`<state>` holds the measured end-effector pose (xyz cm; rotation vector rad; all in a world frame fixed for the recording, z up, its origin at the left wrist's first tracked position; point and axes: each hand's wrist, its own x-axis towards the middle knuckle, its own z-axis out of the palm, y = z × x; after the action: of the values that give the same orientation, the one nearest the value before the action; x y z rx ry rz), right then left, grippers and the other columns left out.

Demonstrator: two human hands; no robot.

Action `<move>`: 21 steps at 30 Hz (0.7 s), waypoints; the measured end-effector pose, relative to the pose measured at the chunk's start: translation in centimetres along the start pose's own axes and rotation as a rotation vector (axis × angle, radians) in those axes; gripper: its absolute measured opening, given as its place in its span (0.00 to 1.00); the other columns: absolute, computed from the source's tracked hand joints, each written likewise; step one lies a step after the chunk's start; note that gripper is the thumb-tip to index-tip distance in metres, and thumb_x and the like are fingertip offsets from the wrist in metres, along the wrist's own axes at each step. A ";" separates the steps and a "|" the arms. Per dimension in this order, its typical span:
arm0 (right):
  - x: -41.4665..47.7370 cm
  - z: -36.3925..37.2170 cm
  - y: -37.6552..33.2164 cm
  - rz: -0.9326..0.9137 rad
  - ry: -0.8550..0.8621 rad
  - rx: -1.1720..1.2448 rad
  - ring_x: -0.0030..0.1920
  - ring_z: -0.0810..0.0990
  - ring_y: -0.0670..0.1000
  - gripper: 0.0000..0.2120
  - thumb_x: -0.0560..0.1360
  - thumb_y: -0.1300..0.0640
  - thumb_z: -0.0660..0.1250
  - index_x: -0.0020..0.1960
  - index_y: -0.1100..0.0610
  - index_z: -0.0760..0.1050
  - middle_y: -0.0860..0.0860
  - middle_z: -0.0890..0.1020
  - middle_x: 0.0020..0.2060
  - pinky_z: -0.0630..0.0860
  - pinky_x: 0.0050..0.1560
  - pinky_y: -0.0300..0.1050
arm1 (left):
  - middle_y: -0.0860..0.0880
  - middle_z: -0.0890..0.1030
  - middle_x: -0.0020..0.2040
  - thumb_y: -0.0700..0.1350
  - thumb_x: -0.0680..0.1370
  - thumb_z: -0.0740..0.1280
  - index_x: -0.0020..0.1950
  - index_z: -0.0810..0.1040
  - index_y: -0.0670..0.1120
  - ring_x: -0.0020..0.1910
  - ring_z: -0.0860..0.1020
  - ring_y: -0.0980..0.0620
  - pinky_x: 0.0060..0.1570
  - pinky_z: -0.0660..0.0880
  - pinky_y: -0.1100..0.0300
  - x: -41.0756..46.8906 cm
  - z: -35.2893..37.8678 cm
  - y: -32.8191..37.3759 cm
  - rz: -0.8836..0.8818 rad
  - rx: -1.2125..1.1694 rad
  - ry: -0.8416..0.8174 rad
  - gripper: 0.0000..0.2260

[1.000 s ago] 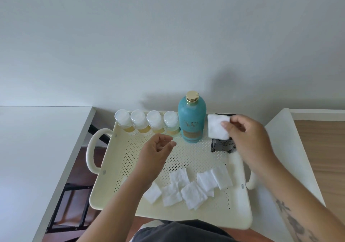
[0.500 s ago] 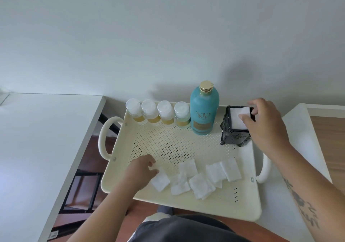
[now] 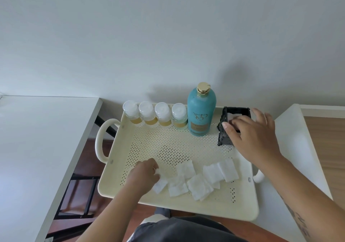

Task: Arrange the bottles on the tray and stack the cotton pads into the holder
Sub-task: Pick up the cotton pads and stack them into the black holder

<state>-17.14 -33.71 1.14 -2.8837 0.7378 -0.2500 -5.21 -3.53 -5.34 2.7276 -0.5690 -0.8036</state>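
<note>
A cream perforated tray (image 3: 108,187) carries everything. Along its back edge stand several small clear bottles (image 3: 162,116) with white caps, then a tall teal bottle (image 3: 202,111) with a gold cap. At the back right is the black cotton pad holder (image 3: 223,138) with a white pad (image 3: 232,115) in its top. My right hand (image 3: 255,139) lies over the holder, fingers spread, with fingertips on that pad. Several loose cotton pads (image 3: 199,185) lie along the tray's front. My left hand (image 3: 146,172) pinches the leftmost pad (image 3: 160,184), which still touches the tray.
A white table (image 3: 37,148) stands to the left and a white surface (image 3: 291,148) to the right, both close to the tray's handles. A wall rises right behind the bottles. A dark frame and wooden floor show below the tray's left side.
My right hand carried a pad from in front of the teal bottle into the holder and now presses it down. My left hand dropped to the leftmost loose pad and took hold of it.
</note>
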 end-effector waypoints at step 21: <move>-4.0 -2.1 -7.9 0.154 -0.225 1.070 0.46 0.79 0.41 0.12 0.71 0.40 0.69 0.52 0.42 0.77 0.37 0.81 0.45 0.74 0.44 0.33 | 0.52 0.83 0.37 0.57 0.66 0.76 0.41 0.83 0.55 0.38 0.78 0.56 0.40 0.73 0.61 -3.4 -6.2 7.7 0.124 -1.094 -0.002 0.09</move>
<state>-17.34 -25.13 4.25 -1.7971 0.5349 -0.2039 -6.64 -8.26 3.89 1.6696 -0.1813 -0.7630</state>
